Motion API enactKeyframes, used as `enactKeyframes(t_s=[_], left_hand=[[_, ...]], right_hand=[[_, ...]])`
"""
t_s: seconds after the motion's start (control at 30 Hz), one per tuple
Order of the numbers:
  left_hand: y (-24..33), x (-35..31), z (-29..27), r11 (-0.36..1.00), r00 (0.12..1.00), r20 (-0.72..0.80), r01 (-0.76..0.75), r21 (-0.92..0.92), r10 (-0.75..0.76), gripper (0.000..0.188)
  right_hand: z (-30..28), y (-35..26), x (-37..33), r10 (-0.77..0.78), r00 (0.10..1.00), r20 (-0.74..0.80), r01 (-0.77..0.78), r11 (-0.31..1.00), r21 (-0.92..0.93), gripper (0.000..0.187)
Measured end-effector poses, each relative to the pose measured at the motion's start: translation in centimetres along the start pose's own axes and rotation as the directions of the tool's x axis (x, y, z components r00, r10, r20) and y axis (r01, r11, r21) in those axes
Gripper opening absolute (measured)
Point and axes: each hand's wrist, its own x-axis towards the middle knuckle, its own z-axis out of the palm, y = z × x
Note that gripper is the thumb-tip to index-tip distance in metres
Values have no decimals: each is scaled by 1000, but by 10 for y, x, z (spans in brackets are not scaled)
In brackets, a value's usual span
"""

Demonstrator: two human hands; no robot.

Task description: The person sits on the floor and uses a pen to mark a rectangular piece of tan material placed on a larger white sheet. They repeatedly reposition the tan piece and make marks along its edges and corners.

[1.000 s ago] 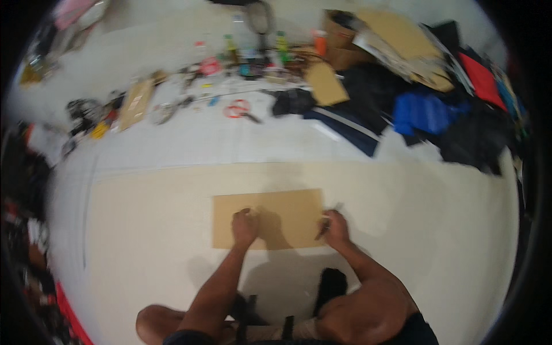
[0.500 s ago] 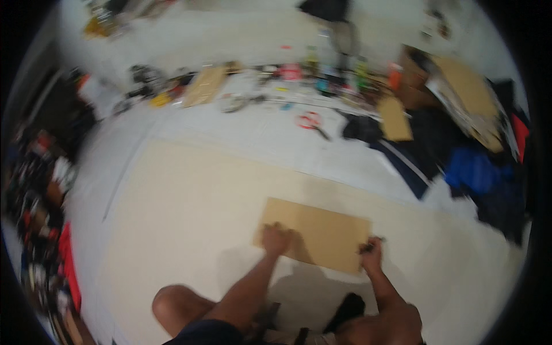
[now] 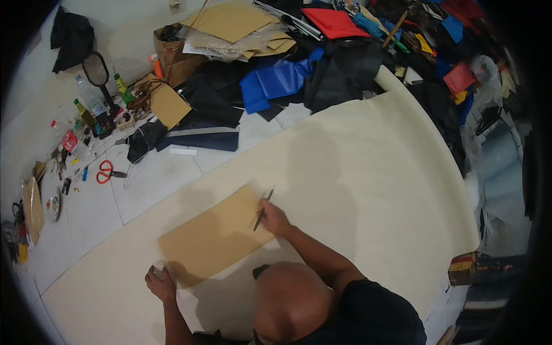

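Observation:
A tan rectangular cardboard piece (image 3: 213, 238) lies flat and tilted on a large cream sheet (image 3: 368, 172), its edges slightly smeared by motion. My right hand (image 3: 276, 219) is closed around a slim dark pen (image 3: 264, 211) over the board's right end; the pen slants, one tip up and the other down. Beside the board's left short edge rests my left hand (image 3: 161, 284), fingers bent and apart, with a blurred pale patch between thumb and forefinger. I see nothing clearly held in it. My bent knee (image 3: 293, 299) is close to the board's near edge.
Red-handled scissors (image 3: 105, 172) lie on the white floor (image 3: 155, 192) beyond the sheet. Bottles (image 3: 89, 95) stand at the far left. Dark and blue material (image 3: 276, 86) is heaped at the back. The cream sheet's right side curls into a roll (image 3: 431, 132).
My view has swung to the right, bringing the roll and heaps into sight. My left hand has shifted from on top of the cardboard to its left edge. My right hand still holds the pen.

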Motion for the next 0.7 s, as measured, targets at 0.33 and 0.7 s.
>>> enactKeyframes(t_s=[0.33,0.7], left_hand=[[15,-10,32,982,989,89,-128,138,116,67],[24,14,22,986,993,119,-7,166,-13,59]], right_hand=[[-97,84,12,-137,845,-518,-203,813,-546,39],[-98,95,139,-179,951,-250,68,916,-396,39]])
